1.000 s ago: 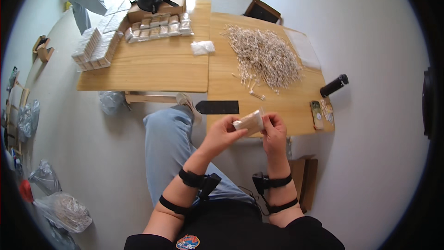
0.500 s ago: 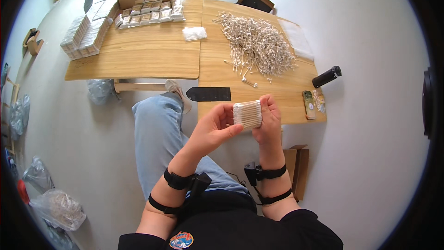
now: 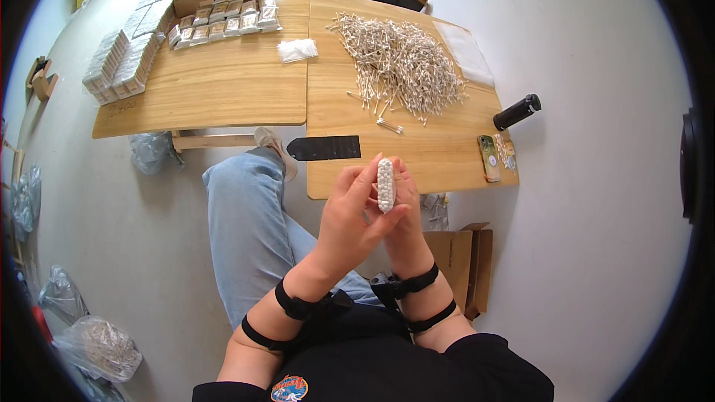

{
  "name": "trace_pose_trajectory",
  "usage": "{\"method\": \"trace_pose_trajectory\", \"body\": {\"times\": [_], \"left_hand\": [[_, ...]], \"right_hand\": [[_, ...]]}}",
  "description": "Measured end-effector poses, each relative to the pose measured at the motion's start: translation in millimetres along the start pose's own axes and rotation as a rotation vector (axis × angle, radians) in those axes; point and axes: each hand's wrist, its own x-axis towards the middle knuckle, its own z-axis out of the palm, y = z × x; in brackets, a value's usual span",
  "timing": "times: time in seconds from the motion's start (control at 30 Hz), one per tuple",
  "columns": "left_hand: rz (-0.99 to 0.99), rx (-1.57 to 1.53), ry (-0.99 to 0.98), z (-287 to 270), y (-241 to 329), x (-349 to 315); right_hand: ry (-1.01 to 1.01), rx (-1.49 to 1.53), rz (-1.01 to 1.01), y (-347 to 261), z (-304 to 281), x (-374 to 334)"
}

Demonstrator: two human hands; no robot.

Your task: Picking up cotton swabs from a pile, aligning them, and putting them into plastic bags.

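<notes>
Between my two hands is a packed bundle of cotton swabs (image 3: 385,185), turned so that one end of white tips faces me. My left hand (image 3: 351,205) grips it from the left, fingers along the upper part and thumb near the lower edge. Behind it and to the right, my right hand (image 3: 406,201) closes on the same bundle, some of its fingers hidden. Beyond them a large heap of loose cotton swabs (image 3: 410,63) covers much of the right table. A few swabs (image 3: 389,126) lie together at the heap's near side.
A flat black strip (image 3: 325,148) lies at the table's near edge. At right are a phone (image 3: 488,158) and a black cylinder (image 3: 517,112). The left table (image 3: 223,97) bears clear bags (image 3: 298,50), packed swab packs (image 3: 232,26) and stacked packs (image 3: 135,67). A cardboard box (image 3: 477,268) stands below.
The swab bundle has turned from showing the sticks' long sides to showing its tips end-on. My hands have come closer together around it, and the whole view has shifted slightly.
</notes>
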Motion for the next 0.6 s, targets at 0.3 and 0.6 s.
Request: {"method": "trace_pose_trajectory", "body": {"times": [0.3, 0.6], "left_hand": [[0.226, 0.445, 0.154, 10, 5, 0], [0.214, 0.388, 0.163, 6, 12, 1]], "right_hand": [[0.172, -0.132, -0.141, 19, 12, -7], [0.152, -0.178, -0.197, 19, -4, -3]]}}
